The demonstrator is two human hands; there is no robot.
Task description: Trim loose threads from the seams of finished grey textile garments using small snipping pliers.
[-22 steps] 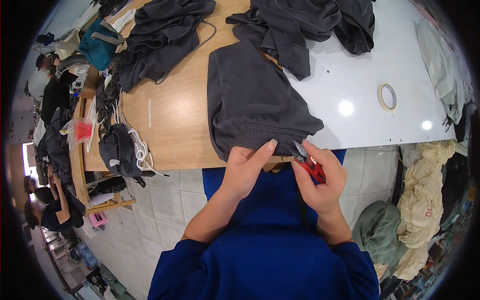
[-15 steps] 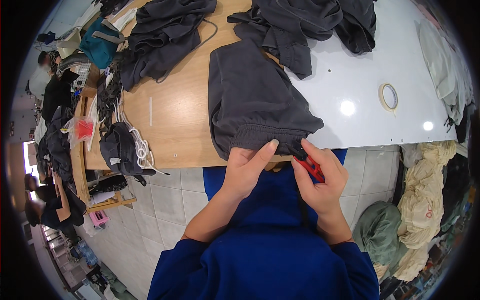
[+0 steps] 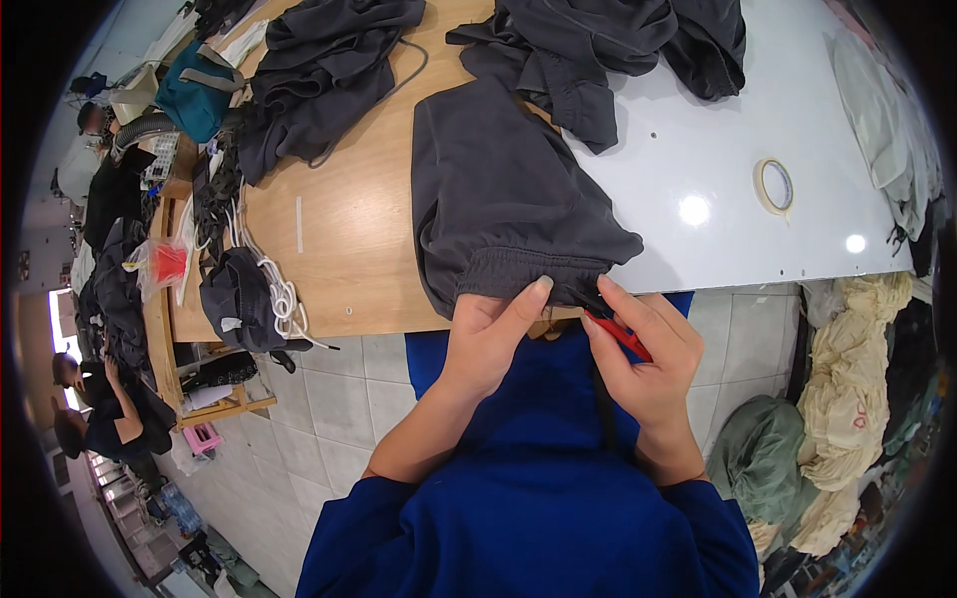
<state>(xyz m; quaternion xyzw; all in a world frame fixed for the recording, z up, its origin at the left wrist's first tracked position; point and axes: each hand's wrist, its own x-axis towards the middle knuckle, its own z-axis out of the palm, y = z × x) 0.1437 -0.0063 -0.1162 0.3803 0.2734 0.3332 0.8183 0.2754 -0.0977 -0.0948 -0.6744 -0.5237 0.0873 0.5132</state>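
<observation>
A dark grey garment [image 3: 508, 189] with a gathered elastic waistband [image 3: 528, 267] lies on the table in front of me, its banded edge at the table's near edge. My left hand [image 3: 488, 334] pinches that band, thumb on top and the fingers hidden beneath the cloth. Between the thumb and fingers of my right hand [image 3: 653, 354] is a pair of red-handled thread snips [image 3: 630, 340]. Their dark blades point left and meet the right end of the band, close to my left thumb. Any thread between the blades is too small to make out.
More dark grey garments [image 3: 319, 80] lie at the far side of the table. A tape roll [image 3: 774, 186] rests on the white right part. White cords [image 3: 284, 299] and a dark bundle sit at the left edge. Cream cloth [image 3: 847, 399] is heaped at right. People work far left.
My right hand has shifted slightly to the right, and the red handles look pressed closer together. My left hand keeps its pinch on the band. The garment lies nearly as before.
</observation>
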